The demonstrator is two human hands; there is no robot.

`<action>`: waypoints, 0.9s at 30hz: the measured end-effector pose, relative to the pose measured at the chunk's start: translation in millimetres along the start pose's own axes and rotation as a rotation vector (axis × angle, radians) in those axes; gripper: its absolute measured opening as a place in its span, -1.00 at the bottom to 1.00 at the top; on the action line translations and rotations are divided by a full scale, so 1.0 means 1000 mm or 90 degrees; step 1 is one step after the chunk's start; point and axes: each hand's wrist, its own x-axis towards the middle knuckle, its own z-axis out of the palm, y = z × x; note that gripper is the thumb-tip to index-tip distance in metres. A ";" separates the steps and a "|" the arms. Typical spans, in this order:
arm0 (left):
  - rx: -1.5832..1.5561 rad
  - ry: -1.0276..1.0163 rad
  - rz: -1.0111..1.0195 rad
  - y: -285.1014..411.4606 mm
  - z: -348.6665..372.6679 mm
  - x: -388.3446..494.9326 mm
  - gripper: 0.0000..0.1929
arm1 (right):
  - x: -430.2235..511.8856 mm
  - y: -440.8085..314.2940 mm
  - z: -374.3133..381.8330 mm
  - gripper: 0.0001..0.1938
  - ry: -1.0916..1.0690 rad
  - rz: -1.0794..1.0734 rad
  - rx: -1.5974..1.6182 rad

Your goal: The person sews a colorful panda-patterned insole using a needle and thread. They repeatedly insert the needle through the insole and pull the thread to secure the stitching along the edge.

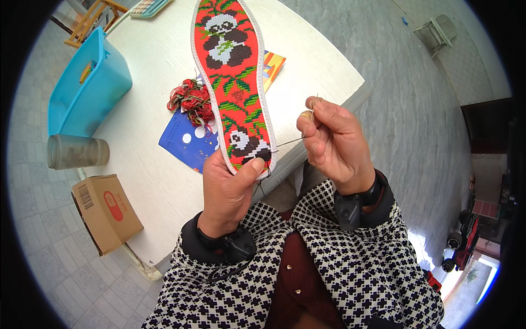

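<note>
My left hand (230,187) grips the near end of a cross-stitched insole (238,92), its thumb on top. The insole has a white edge and a red ground with two pandas and green leaves. My right hand (339,142), off to the right, pinches a thin sewing needle (313,107) between thumb and fingers. A yellowish ring or thimble (306,114) sits on one of its fingers. Dark thread (291,142) runs from that hand to the insole's right edge, beside the lower panda. More dark thread hangs loose below the insole's near end.
On the white table (135,117) a tangle of red and dark thread (191,100) lies on a blue printed booklet (185,137). A blue plastic bin (109,78), a translucent jar (82,152) and a cardboard box (111,211) stand along the left. The table's edge (283,170) passes beneath my hands.
</note>
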 end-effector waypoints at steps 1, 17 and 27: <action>0.003 0.002 0.003 0.000 0.000 0.000 -0.63 | -0.001 -0.001 -0.001 -0.90 0.017 -0.025 -0.009; -0.028 0.085 0.038 -0.002 0.004 0.001 -0.69 | -0.082 -0.159 -0.235 -0.96 0.682 -0.749 -0.370; 0.041 0.096 0.014 -0.002 -0.004 0.003 -0.78 | -0.009 0.010 -0.047 -0.95 0.194 -0.224 -0.706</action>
